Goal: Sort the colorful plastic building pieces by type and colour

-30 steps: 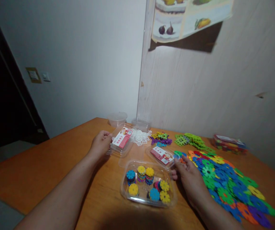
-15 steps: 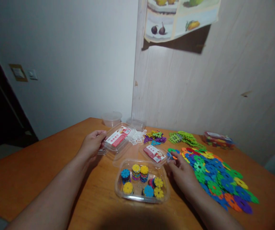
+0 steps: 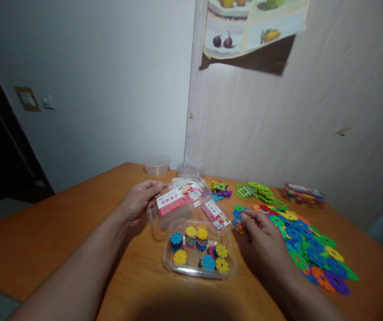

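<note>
Lidded clear box [image 3: 180, 203] with the red-and-white label sits in my left hand [image 3: 138, 203], lifted off the wooden table [image 3: 61, 240] and tilted, its labelled top facing up toward me. My fingers are closed around its left end, thumb on top. It hangs just above the far edge of the open clear tray [image 3: 200, 254], at about 11 o'clock from the tray's middle.

The tray lies flat on the table right in front of me, holding small stacks of blue and yellow snowflake discs [image 3: 194, 236] and a few loose ones.

My right hand [image 3: 261, 232] rests at 3 o'clock from the tray, fingers curled and pinched on a small cluster of coloured discs [image 3: 238, 223] at the near edge of the big spread of flat coloured pieces [image 3: 308, 249]. That spread runs off toward 4 o'clock across the table.

Between my two hands, at 12 o'clock from the tray, a second labelled lid [image 3: 216, 214] lies tilted against the tray's far rim.

Farther off at 12 o'clock are a small purple and yellow heap [image 3: 220, 189], a green heap [image 3: 256, 191] to its right, and a filled closed box [image 3: 303, 195] at 2 o'clock. Two empty round tubs [image 3: 157, 164] stand at the table's far edge against the wall.
</note>
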A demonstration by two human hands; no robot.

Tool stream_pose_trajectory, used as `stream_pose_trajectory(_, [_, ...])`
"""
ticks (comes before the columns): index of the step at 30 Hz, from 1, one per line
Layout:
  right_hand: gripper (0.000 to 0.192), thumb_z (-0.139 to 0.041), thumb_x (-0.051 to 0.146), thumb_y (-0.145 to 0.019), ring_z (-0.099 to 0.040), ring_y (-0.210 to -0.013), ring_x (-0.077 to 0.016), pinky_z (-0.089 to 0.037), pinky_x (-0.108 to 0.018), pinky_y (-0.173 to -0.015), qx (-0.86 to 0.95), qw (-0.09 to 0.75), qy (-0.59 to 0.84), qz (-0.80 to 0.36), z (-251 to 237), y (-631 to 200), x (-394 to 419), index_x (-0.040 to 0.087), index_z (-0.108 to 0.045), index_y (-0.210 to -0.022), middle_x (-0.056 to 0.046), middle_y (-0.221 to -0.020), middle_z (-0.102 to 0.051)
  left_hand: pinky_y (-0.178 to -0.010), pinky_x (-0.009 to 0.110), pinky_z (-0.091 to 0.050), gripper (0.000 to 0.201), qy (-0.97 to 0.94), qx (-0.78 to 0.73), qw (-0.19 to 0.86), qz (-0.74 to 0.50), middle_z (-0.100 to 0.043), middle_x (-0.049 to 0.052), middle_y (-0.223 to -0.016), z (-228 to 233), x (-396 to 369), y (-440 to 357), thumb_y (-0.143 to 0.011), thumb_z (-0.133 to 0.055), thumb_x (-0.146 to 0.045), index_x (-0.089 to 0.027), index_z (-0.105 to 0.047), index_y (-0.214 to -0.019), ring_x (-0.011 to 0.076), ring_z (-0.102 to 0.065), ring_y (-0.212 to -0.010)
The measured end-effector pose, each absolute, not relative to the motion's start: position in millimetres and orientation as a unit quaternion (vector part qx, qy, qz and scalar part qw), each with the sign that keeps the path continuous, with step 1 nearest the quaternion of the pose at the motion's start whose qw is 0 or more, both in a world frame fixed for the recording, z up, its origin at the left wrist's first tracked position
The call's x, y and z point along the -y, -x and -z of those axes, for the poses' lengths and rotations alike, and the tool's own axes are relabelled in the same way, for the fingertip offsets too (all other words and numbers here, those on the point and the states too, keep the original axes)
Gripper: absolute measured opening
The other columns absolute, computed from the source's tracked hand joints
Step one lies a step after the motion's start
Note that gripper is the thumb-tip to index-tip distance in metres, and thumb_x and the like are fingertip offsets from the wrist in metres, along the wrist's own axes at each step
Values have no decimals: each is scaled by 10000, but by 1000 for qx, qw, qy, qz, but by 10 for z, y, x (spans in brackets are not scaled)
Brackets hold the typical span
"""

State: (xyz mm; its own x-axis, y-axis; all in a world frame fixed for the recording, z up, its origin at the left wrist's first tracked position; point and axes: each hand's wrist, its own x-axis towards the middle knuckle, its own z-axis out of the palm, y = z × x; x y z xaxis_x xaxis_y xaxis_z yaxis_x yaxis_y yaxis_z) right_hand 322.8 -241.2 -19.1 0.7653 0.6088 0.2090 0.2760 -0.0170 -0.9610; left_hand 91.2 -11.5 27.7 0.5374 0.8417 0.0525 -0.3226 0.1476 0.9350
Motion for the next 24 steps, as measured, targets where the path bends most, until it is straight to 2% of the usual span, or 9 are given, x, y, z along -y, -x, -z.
stream_pose_trajectory(4, [438, -632, 594, -850, -443, -565, -121, -338, -245, -508, 325, 618, 696, -168, 34, -3080, 2488, 184, -675, -997, 30, -677, -535, -573, 222, -492, 322, -568, -214, 723, -329, -672, 25, -720, -229, 226, -971, -714, -832, -348, -128, -662, -877, 109, -613, -592])
stream_pose_trajectory(9, [543, -648, 639, -816, -478, -570, -129, -347, -240, -488, 310, 627, 678, -224, -150, -2859, 2549, 183, -692, -1108, -3, -725, -611, -546, 204, -400, 330, -621, -203, 703, -279, -628, 5, -671, -198, 311, -1015, -732, -813, -397, -122, -661, -833, 89, -550, -568])
stream_pose_trajectory(14, [552, -719, 586, -780, -510, -584, -136, -399, -241, -510, 320, 636, 657, -247, -194, -2717, 2562, 175, -711, -1149, -33, -785, -672, -525, 201, -306, 358, -681, -198, 662, -243, -580, -14, -640, -207, 348, -1044, -723, -810, -429, -114, -669, -816, 68, -475, -548])
stream_pose_trajectory(20, [722, -795, 518, -737, -683, -777, -222, -534, -299, -642, 282, 664, 595, -354, -168, -2640, 2548, 192, -592, -1348, -64, -929, -732, -553, 219, -321, 394, -671, -182, 688, -205, -587, -9, -672, -143, 454, -1101, -704, -819, -457, -126, -639, -820, 82, -496, -565])
stream_pose_trajectory(24, [783, -837, 502, -685, -722, -810, -254, -571, -318, -663, 282, 649, 605, -365, -137, -2756, 2548, 179, -591, -1354, -80, -931, -755, -554, 218, -307, 396, -672, -173, 684, -223, -574, -13, -682, -137, 497, -1122, -744, -773, -493, -128, -644, -824, 75, -472, -570])
